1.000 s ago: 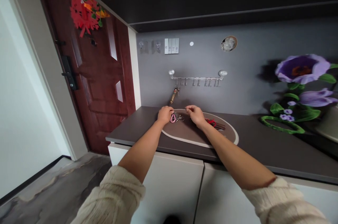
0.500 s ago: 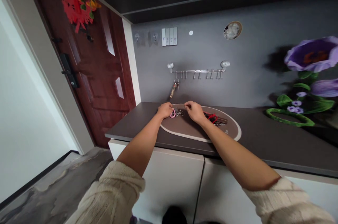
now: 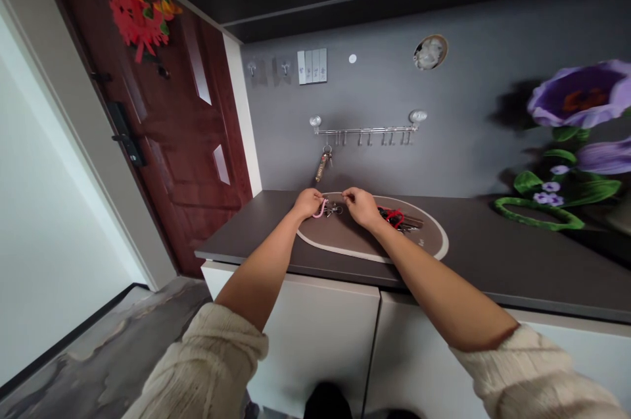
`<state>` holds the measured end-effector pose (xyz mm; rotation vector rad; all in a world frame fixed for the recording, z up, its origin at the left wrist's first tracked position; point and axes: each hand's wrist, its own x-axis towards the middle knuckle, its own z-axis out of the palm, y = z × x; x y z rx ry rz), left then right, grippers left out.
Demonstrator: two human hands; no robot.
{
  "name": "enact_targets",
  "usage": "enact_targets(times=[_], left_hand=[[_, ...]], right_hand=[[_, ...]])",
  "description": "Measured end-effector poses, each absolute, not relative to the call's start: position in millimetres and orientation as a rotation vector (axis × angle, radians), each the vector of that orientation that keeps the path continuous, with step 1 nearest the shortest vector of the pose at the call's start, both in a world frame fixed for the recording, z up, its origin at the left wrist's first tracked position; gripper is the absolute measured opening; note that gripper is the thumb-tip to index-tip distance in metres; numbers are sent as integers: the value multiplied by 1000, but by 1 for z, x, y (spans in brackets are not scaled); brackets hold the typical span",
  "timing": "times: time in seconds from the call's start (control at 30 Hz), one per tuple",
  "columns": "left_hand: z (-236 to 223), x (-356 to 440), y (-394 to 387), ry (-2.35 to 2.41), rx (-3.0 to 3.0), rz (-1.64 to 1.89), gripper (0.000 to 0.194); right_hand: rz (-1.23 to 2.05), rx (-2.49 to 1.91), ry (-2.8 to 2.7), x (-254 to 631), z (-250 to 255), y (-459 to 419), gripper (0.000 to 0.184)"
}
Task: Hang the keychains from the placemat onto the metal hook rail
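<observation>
Now, pink key clip (image 3: 320, 208) with small keys, resting on oval brown mat (image 3: 345, 241), left hand (image 3: 308, 203) with fingers closed on clip, right hand (image 3: 362, 207) near, fingertips pinched together, cannot tell on what, red-tied key bunch (image 3: 393, 216) farther right on mat, dark counter (image 3: 468, 254) under all.

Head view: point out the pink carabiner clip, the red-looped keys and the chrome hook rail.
Pink carabiner clip (image 3: 320, 210), head view, on the curve of its loop.
Red-looped keys (image 3: 394, 216), head view, on the red loop.
Chrome hook rail (image 3: 363, 131), head view, on its horizontal bar.
</observation>
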<state>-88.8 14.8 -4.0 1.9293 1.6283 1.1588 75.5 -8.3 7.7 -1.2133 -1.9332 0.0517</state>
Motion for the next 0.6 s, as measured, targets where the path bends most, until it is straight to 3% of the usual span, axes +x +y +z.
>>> enact_targets(times=[0.6], left_hand=[[11,-80,2,1122,1743,1384,17]], right_hand=[[130,-1157,-1908,73,4,-6,15]])
